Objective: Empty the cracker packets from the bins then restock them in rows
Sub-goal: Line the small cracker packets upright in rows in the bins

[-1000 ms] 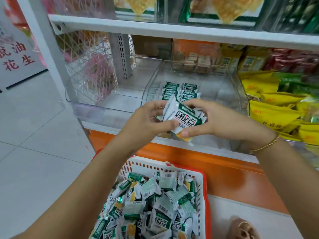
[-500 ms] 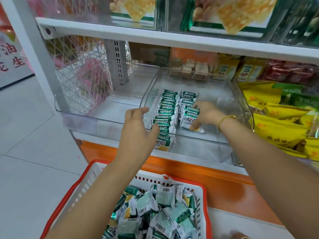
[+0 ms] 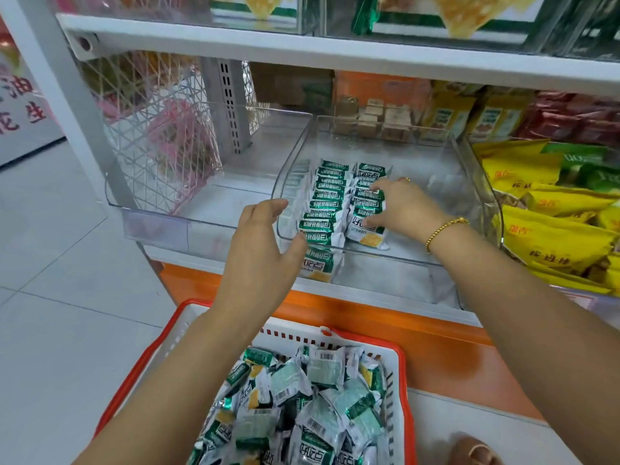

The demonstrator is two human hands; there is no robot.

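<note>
- Packets (image 3: 323, 209) stand on edge in two rows in the left part of a clear bin (image 3: 476, 182), running from the bin's middle towards its front wall.
- The left row is the longer one. Its front packet leans against the bin's front wall and shows through it.
- The right row (image 3: 367, 177) sits just beside the left one. Its front packet lies flatter, with its yellow cracker picture facing up.
- The right hand (image 3: 402, 206) is inside the bin, its bent fingers laid on the front half of the right row. I cannot tell whether they only press on the packets or pinch one.
- A gold bracelet (image 3: 444, 228) is on the right wrist.
- The left hand (image 3: 258, 250) is at the bin's front-left corner, outside the wall. Its fingers are spread and it holds nothing. The thumb tip is close to the rim, near the left row's front packets.
- The right part of the bin floor is bare.
- A second clear bin (image 3: 161, 226) sits to the left, touching the first.
- Yellow bags (image 3: 553, 236) are heaped in the compartment to the right.
- A white shelf (image 3: 335, 50) runs above the bins, and an orange ledge (image 3: 436, 344) runs below them.
- Lower down, nearest the person, a red-rimmed basket (image 3: 407, 397) holds a loose pile of the same green-and-silver packets (image 3: 302, 407).
</note>
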